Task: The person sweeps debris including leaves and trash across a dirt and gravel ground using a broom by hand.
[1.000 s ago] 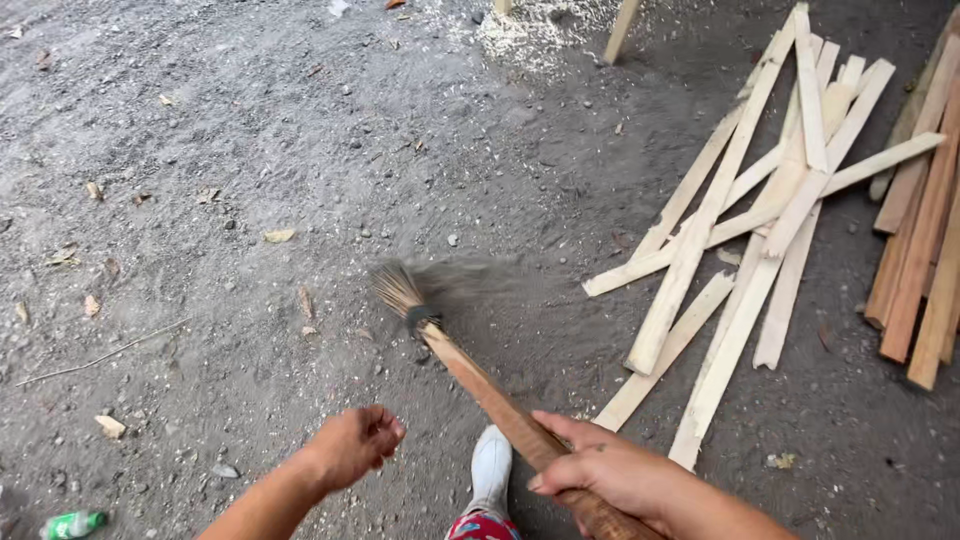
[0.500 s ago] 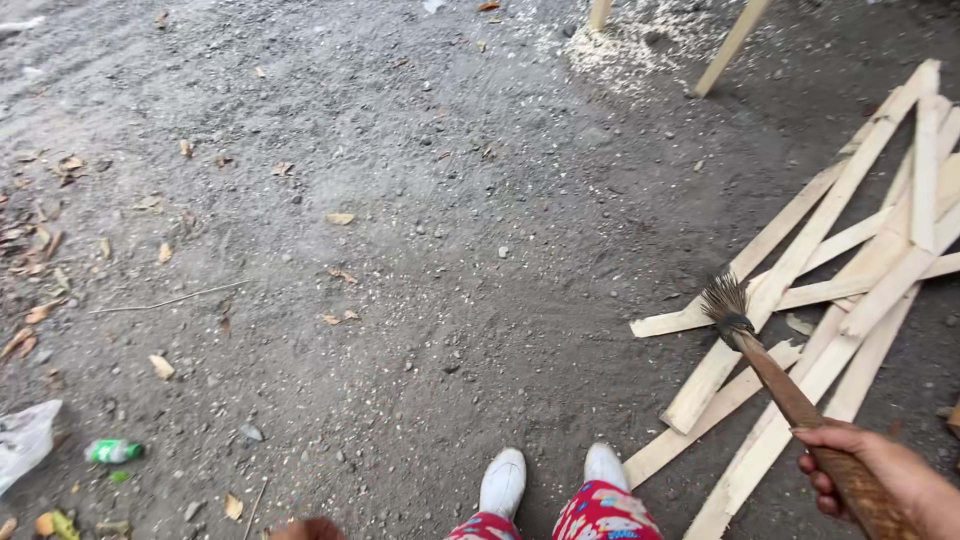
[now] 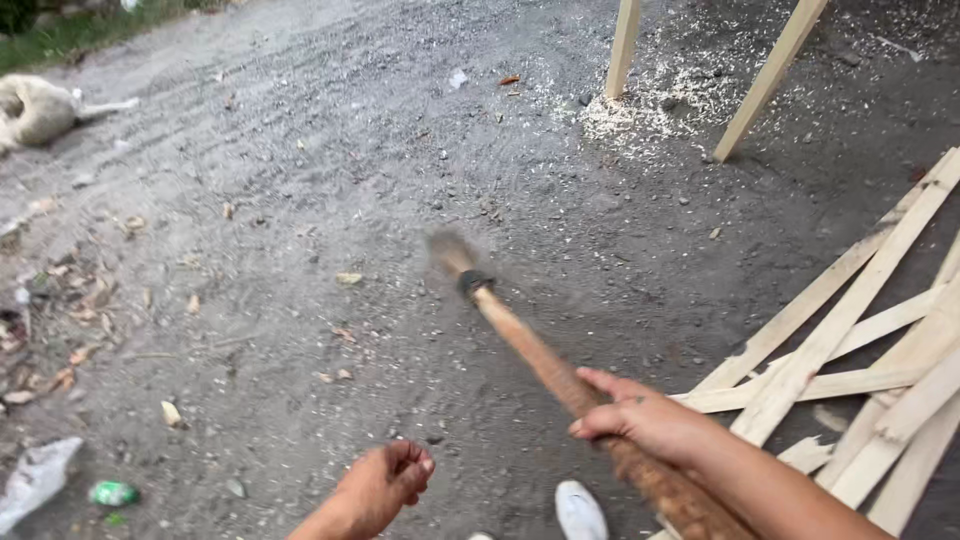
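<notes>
The person is standing on a gritty, dark ground (image 3: 300,150) and looking down at two bare hands. The right hand (image 3: 645,420) is wrapping its fingers tight around the one broom (image 3: 540,355), gripping the rough brown handle about midway along its visible length. The handle is slanting up and to the left from the lower right, and its bristle head is showing only as a blur just above the dirt, near the middle of the view, past a dark band that is binding it to the stick.

The left hand (image 3: 385,485) is hanging low at the bottom edge, fingers curling loosely inward, holding nothing and touching nothing; it is sitting well apart from the handle.

One white shoe toe (image 3: 580,512) is peeking out between the two hands, just beside the handle's lower end.

To the right, a loose heap of pale wooden slats (image 3: 850,350) is lying crisscrossed on the ground; I am counting roughly eight, though the edge of the view is cutting some off. At the top, two pale wooden legs (image 3: 624,45) are standing in a scatter of sawdust (image 3: 650,110).

On the left, one green can (image 3: 112,492) is lying beside one crumpled plastic scrap (image 3: 35,480), with dry leaves (image 3: 60,300) strewn above them. One pale, blurred shape is lying far up in the left corner; I cannot tell what it is.
</notes>
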